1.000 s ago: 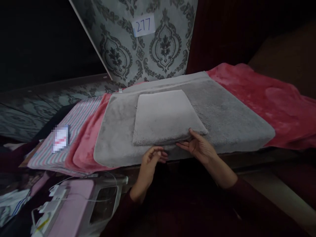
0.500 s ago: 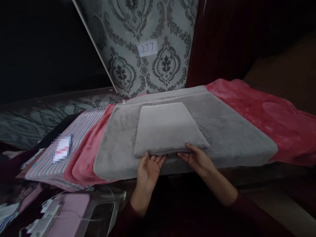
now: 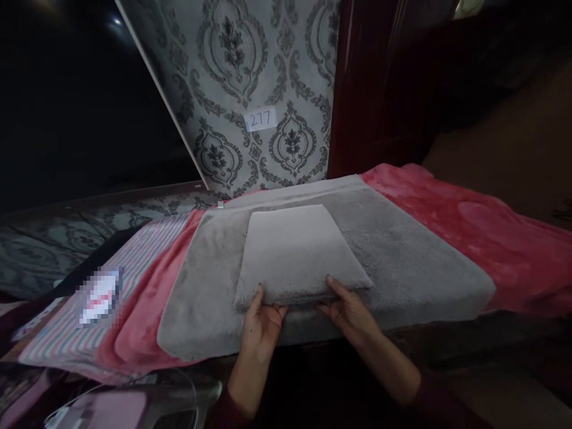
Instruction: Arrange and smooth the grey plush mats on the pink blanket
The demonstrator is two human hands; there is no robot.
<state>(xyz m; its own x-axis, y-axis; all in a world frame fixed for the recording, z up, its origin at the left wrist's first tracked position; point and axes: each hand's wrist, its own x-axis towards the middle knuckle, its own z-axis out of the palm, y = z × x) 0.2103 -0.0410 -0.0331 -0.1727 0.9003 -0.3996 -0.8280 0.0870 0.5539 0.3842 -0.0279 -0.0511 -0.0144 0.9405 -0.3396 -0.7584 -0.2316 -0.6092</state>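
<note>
folded cloth (image 3: 292, 253), plush, four-sided, near edge in half-closed pinch of left hand (image 3: 263, 325) and right hand (image 3: 351, 313)

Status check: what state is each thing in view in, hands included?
Upper gray plush cloth: folded into a flat pad
Left hand: gripping the pad's near edge, thumb on top
Right hand: same grip, farther right
Lower gray plush cloth: spread out
Pink plush blanket: spread, rumpled at left
Striped cloth: spread, partly covered
Television: screen dark
Paper marked 277: fixed to wall

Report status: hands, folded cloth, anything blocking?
Left hand, right hand: gripping near edge of folded gray cloth. Cloth on gray blanket. Nothing visible in the way.
</note>
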